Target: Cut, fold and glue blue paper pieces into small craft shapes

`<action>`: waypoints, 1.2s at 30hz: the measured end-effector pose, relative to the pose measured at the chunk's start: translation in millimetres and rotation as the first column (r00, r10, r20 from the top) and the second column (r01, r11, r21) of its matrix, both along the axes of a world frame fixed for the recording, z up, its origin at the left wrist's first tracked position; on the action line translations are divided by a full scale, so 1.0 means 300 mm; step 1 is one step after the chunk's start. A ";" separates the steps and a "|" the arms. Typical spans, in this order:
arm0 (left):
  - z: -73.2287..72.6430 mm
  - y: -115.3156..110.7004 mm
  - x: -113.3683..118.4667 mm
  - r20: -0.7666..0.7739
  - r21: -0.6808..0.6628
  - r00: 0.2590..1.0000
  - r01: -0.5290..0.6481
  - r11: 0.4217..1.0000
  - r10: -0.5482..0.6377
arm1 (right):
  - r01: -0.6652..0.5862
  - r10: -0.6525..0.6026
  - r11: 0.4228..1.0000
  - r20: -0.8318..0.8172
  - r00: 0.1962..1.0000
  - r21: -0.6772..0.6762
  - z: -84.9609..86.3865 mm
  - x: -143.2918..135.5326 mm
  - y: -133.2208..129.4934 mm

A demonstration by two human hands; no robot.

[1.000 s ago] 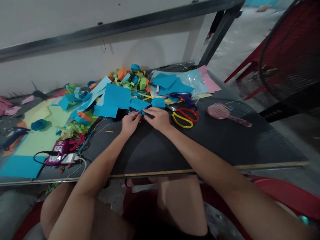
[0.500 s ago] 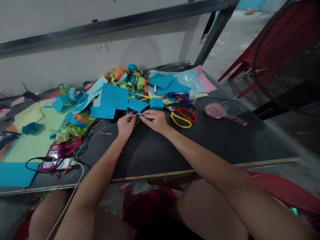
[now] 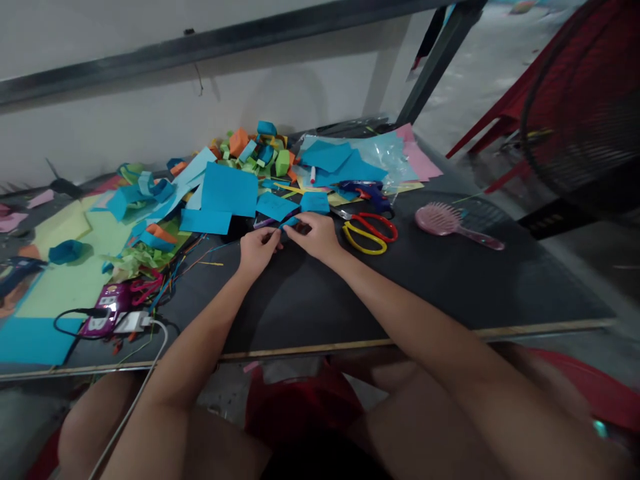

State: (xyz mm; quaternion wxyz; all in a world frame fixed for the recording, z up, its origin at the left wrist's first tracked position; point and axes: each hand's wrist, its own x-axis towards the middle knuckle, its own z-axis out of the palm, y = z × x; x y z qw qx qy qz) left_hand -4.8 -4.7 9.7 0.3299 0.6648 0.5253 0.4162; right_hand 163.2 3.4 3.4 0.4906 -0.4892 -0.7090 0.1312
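A small blue paper strip point(image 3: 289, 222) is pinched between the fingertips of my two hands, low over the dark table. My left hand point(image 3: 257, 253) is closed at the strip's near left end, thumb against finger. From the other side my right hand point(image 3: 320, 237) grips it, its fingers partly covering it. Just beyond lie a blue paper piece with faint marks point(image 3: 275, 206) and a folded blue paper piece point(image 3: 315, 202). Scissors with red and yellow handles point(image 3: 367, 232) rest open to the right of my right hand.
A heap of folded paper pieces point(image 3: 267, 157) stands at the back. Right of it are a blue glue gun point(image 3: 373, 195) and a pink hairbrush point(image 3: 440, 220). At left are a purple power socket point(image 3: 107, 308), cables and green paper point(image 3: 65, 290). A fan point(image 3: 590, 107) stands at right.
The view has shifted slightly. My hands are a little farther apart, and more of the blue strip shows between them. Both keep their pinch.
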 end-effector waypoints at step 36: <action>0.017 -0.015 0.002 0.010 0.166 0.997 0.068 0.984 -0.070 | 0.005 -0.058 0.977 0.243 0.968 0.214 0.030 0.031 -0.040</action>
